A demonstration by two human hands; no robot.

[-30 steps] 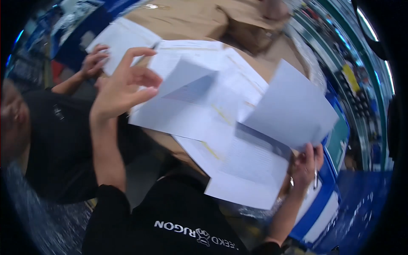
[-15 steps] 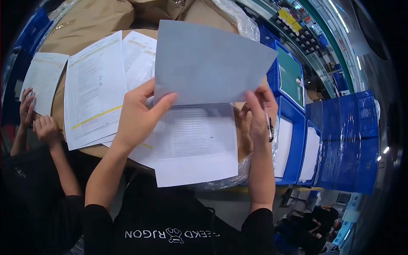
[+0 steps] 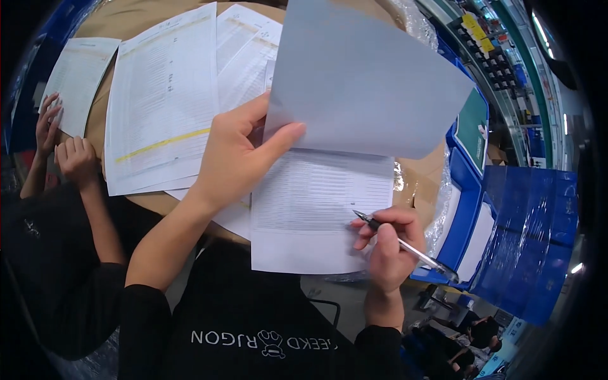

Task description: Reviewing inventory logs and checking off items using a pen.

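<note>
My left hand pinches the lower left edge of a raised sheet of paper, thumb on top, fingers behind. Its plain side faces me and looks grey in the shade. Beneath lies a printed sheet with dense rows of text, its upper part covered by the raised sheet. In my right hand is a clear pen with a dark grip. The pen tip points to the left, over the right side of the printed rows; whether it touches the paper I cannot tell.
Several printed sheets with yellow bands lie to the left on brown paper. At far left a co-worker's hands rest by another sheet. Blue bins holding papers and film-wrapped blue boxes stand at right.
My right hand has let go of the raised sheet and come down nearer me, turning the pen tip toward the printed page. The left hand still holds the sheet. The whole view has shifted.
</note>
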